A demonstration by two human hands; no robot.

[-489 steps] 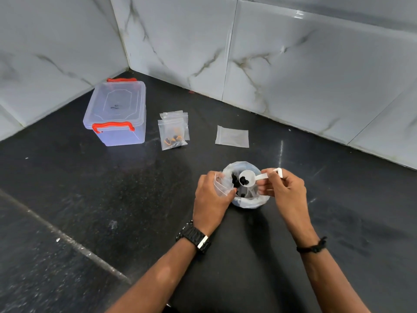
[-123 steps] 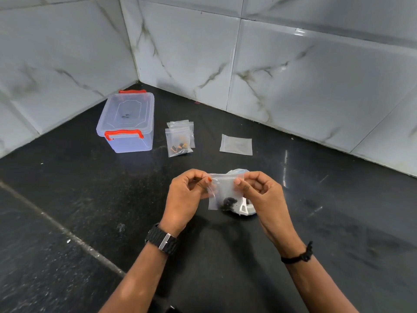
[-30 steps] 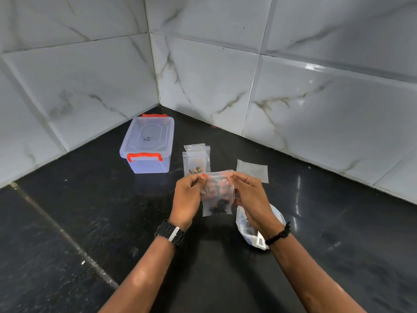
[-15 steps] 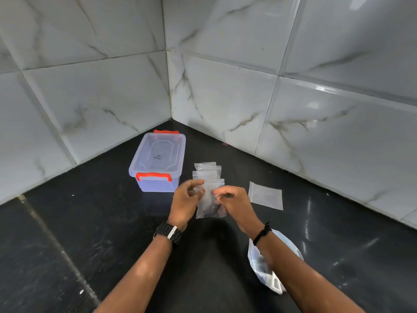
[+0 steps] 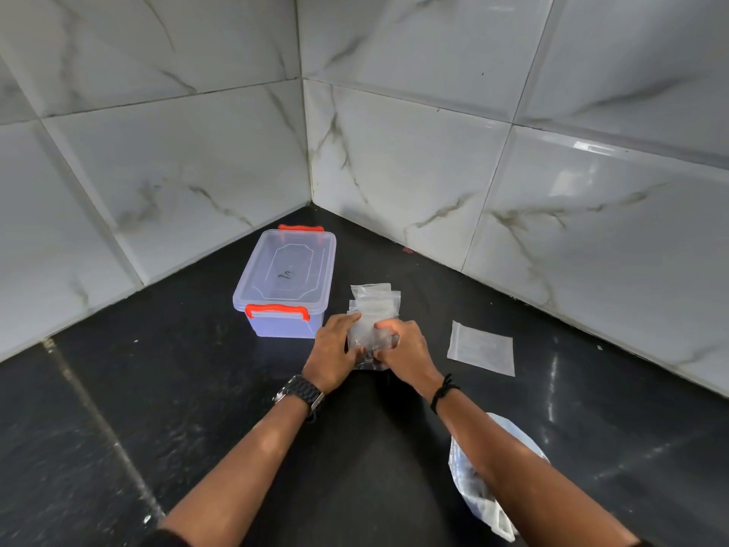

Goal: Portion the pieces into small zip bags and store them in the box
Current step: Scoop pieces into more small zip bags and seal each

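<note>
While both hands reach out over the black counter (image 5: pixel 165 388), the left hand (image 5: pixel 334 351) and the right hand (image 5: pixel 402 349) pinch one small zip bag (image 5: pixel 369 339) between them. Dark pieces sit at the bottom of it. The bag is right over a little pile of bags (image 5: pixel 374 302), just beside the shut box (image 5: pixel 286 280). One flat bag (image 5: pixel 481 348) lies off to the right. A big bag (image 5: pixel 473 487) lies under the right arm.

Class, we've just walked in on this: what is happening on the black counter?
A person's left hand and right hand hold a small zip bag with dark pieces, at the pile of bags. The clear box beside it is lidded. An empty bag lies to the right.
</note>
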